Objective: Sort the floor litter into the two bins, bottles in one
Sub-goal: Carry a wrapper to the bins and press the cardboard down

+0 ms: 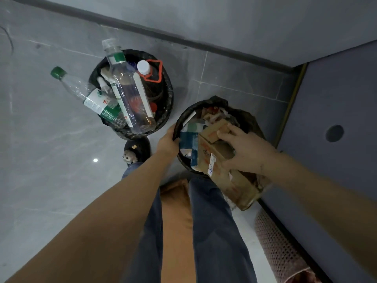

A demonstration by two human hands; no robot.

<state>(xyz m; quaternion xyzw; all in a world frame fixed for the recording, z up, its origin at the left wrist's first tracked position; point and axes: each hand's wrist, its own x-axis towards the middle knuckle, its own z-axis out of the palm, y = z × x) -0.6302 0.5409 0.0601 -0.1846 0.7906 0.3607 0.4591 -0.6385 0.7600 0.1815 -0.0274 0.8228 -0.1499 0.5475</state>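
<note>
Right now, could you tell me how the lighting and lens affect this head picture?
Head view: dim, even light; one small glare spot on the floor tiles; wide-angle bending curves the wall base; forearms near the lens look soft; bottles stay fairly sharp.

The view is dim and cool-toned, with flat, soft indoor light. One small bright glare spot (pixel 95 160) sits on the glossy grey floor (pixel 51 129), pointing to a lamp overhead. Shadows are faint. Wide-angle distortion bends the baseboard (pixel 142 30) and stretches the forearms near the lower edge. Detail is slightly soft and smeared throughout.
</note>
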